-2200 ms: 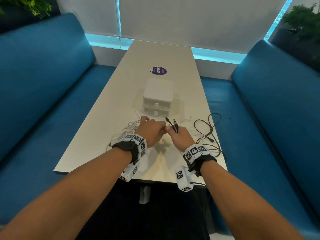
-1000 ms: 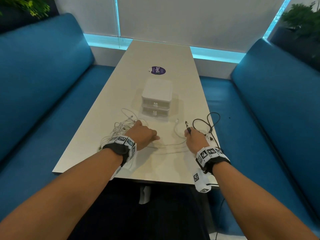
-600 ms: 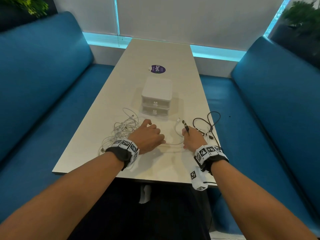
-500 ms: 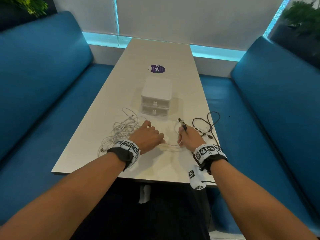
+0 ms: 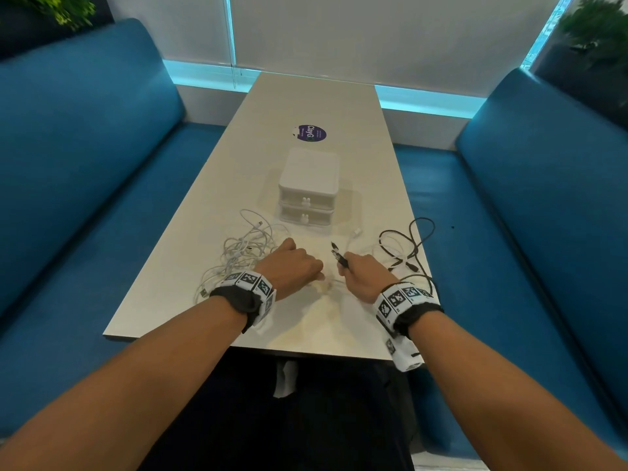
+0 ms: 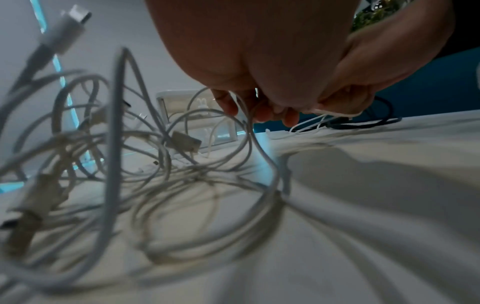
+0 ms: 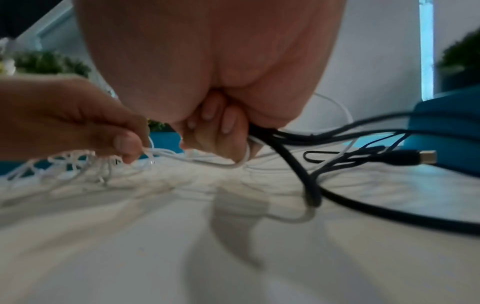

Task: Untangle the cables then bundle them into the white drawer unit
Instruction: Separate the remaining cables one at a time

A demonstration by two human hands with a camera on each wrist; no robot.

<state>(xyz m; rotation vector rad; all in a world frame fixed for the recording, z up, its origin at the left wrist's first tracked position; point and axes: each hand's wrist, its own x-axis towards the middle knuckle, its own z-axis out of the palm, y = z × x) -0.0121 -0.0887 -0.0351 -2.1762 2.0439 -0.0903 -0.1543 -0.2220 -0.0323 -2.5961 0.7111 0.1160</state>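
Pale table (image 5: 306, 96): left hand (image 5: 289, 266) pinches white cables (image 5: 244, 246); right hand (image 5: 363, 275) grips black cable (image 5: 407, 246), 3 o'clock; fingertips hidden.

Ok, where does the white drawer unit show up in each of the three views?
Head: white drawer unit at table centre, beyond both hands.
Left wrist: small, upper middle, behind the white cable tangle, partly hidden.
Right wrist: not in view.
Shared landmark: the black cable, lying right of the unit and running from the right hand.

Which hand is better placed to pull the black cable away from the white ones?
Right hand: it already grips the black cable, whose loops lie on its side. The left hand pinches white cable.
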